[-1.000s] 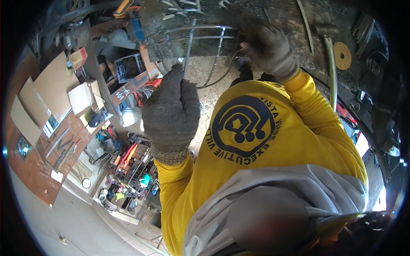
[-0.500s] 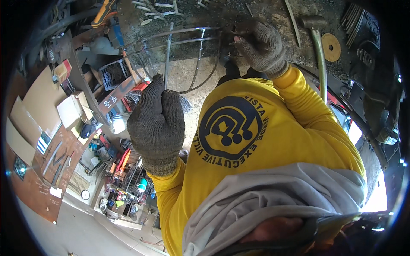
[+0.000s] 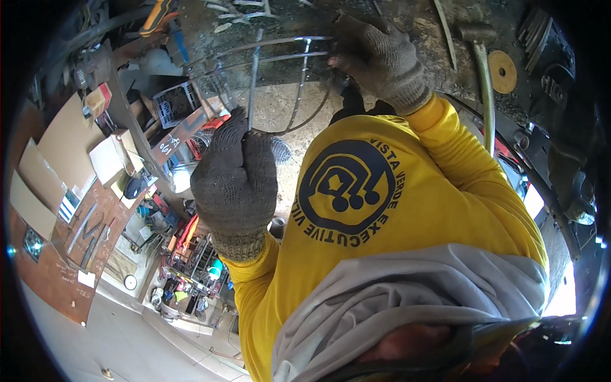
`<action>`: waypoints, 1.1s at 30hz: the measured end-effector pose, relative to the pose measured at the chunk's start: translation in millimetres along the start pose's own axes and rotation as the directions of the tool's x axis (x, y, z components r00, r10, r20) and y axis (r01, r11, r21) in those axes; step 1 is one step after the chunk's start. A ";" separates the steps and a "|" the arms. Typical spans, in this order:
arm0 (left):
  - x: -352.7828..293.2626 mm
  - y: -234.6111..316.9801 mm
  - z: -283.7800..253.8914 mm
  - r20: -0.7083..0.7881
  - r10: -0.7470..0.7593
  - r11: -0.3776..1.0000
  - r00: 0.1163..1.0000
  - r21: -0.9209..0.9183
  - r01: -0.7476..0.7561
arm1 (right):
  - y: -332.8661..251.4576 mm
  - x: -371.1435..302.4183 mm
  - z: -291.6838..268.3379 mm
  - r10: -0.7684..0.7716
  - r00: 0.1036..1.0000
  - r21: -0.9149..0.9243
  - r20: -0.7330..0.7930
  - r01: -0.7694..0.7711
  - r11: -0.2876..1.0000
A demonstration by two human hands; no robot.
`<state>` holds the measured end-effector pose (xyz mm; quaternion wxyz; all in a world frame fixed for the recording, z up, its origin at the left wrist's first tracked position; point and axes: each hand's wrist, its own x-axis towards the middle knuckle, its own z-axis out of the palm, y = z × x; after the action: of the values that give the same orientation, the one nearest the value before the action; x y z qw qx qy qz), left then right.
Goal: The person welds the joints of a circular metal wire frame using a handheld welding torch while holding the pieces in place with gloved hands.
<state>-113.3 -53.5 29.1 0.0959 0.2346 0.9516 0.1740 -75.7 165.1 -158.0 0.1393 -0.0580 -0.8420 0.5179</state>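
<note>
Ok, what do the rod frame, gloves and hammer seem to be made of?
Rod frame: probably steel, greyish, with bright glints along its thin bars. Gloves: knitted yarn, possibly cotton, matte brownish-grey; the stitches show. Hammer handle: smooth, yellowish, wood or painted metal, I can't tell; its dark, dull head suggests iron.

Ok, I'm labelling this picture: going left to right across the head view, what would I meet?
Box → crate → gloved left hand → gloved right hand → hammer. The metal frame overlaps the gloved left hand's span, so it is omitted.
</note>
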 end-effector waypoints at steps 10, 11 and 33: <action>-2.8 -5.2 -0.1 -0.042 0.036 0.999 0.998 -0.025 -0.037 | 2.9 6.0 1.9 -0.191 0.979 -0.241 0.068 0.202 0.949; -2.9 0.2 -4.6 0.002 -0.028 0.999 1.000 -0.046 0.028 | 5.5 4.7 4.6 -0.196 0.979 -0.239 0.062 0.205 0.949; -0.1 0.0 -4.1 0.067 -0.059 0.998 0.996 -0.010 0.060 | -0.8 5.8 -0.4 -0.199 0.979 -0.203 0.050 0.205 0.957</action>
<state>-114.2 -54.8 32.8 0.1343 0.2113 0.9533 0.1690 -81.1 166.4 -156.1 0.1724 0.0216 -0.8949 0.4111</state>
